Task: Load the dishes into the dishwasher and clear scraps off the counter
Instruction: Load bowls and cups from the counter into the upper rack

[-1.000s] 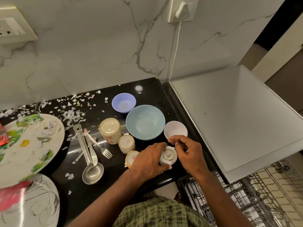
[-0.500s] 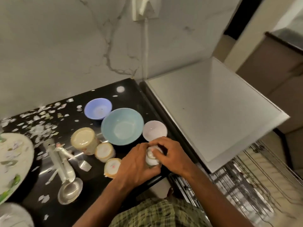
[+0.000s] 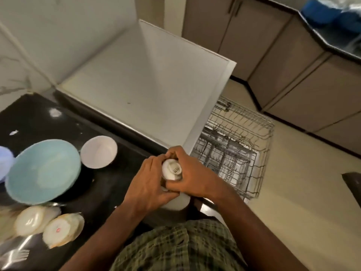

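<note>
Cup (image 3: 172,170), small and white, is held base-up between both hands at the front right corner of the black counter (image 3: 39,118); its round foot ring faces the camera and carries a small dark printed mark too blurred to read. The left hand (image 3: 148,184) curls its fingers round the cup's left side, and the right hand (image 3: 191,178) wraps round its right side with the thumb crossing below, so both are gripping the cup. Just under the hands a larger white rounded shape shows; what it is cannot be told.

On the counter, a large light-blue bowl (image 3: 44,171) sits near the left edge, and nothing can be made out inside it. Just beside it, toward the back, stands a small white bowl (image 3: 99,151), which looks bare inside. A sliver of a lilac bowl (image 3: 4,165) shows at the far left edge. Near the front left corner lie two cream cups (image 3: 48,225) with their bases toward the camera, touching each other, and a fork (image 3: 14,255) lies at the bottom left, blurred. A few white scraps (image 3: 13,132) dot the counter toward the back.

To the right of the counter a white dishwasher (image 3: 156,85) stands with its wire rack (image 3: 240,145) pulled out over the floor; no dishes can be made out in the rack. A green checked shirt (image 3: 175,249) fills the bottom edge.
</note>
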Demonstrator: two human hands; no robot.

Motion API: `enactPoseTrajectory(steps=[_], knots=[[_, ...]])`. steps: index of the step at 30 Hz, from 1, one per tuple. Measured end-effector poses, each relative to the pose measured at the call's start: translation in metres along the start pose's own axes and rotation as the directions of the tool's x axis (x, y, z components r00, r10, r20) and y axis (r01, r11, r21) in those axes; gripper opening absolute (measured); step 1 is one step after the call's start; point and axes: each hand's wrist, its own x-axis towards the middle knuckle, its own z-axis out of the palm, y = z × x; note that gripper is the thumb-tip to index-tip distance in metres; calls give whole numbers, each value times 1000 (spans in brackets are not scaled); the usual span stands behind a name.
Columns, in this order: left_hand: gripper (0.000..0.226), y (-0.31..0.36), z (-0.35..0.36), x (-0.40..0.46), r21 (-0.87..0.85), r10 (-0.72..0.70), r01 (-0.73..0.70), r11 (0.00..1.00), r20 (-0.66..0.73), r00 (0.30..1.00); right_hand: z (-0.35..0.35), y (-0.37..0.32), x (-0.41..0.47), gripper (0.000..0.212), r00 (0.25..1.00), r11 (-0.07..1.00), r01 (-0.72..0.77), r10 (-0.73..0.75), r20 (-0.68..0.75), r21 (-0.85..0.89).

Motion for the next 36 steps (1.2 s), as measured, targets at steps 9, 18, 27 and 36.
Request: enactPoseTrajectory(steps=[9,18,27,36], knots=[[96,49,72,75,-2,19,-19,1000,190,982,-65,76,-19,69,975,964,-172,137,-174,-205],[109,86,169,156,225,24,-154,962,491,871,-116,219,-25,66,919,905,-383,352,-180,-187],[97,98,207,211,398,-95,-246,884,668,738,-136,340,-43,69,730,763,-646,615,-300,-8],[83,89,208,213,414,-175,-172,894,674,717,-122,394,-24,70,720,711,-688,643,-259,-146]])
